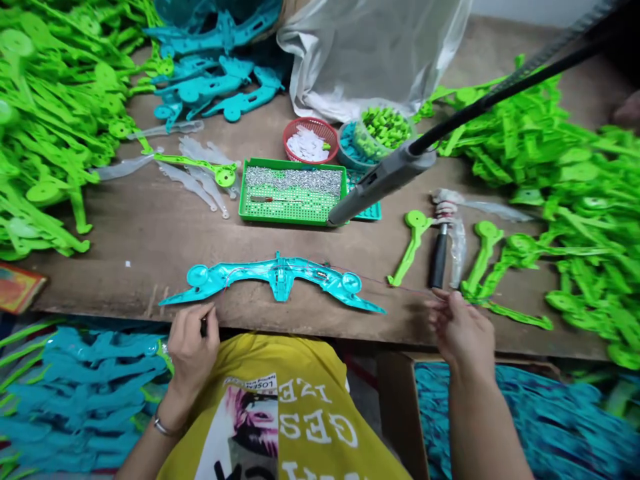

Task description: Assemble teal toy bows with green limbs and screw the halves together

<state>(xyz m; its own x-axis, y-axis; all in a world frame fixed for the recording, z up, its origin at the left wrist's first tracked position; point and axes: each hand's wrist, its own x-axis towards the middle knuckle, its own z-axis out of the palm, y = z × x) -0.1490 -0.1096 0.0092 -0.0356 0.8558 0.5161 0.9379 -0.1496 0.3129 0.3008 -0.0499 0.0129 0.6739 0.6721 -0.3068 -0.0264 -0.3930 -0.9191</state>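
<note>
A teal bow-shaped plastic part point(250, 272) lies on the table in front of me, its inner side up, with a round cup near each end. A thin red string point(385, 283) runs along it and stretches right to my right hand point(463, 330), whose thumb and fingers pinch its end. My left hand point(193, 340) is curled at the table edge, just below the part's left tip. A dark spot shows between its thumb and finger; whether that is a small object or a shadow I cannot make out.
Green parts point(55, 120) are heaped left, with more point(540, 133) right. A green tray point(243, 200) holds metal pieces and a screwdriver point(270, 199). Beyond stand a red basket point(290, 150) and tubs. A grey pole point(380, 180) slants over the table; a hammer point(440, 253) lies right.
</note>
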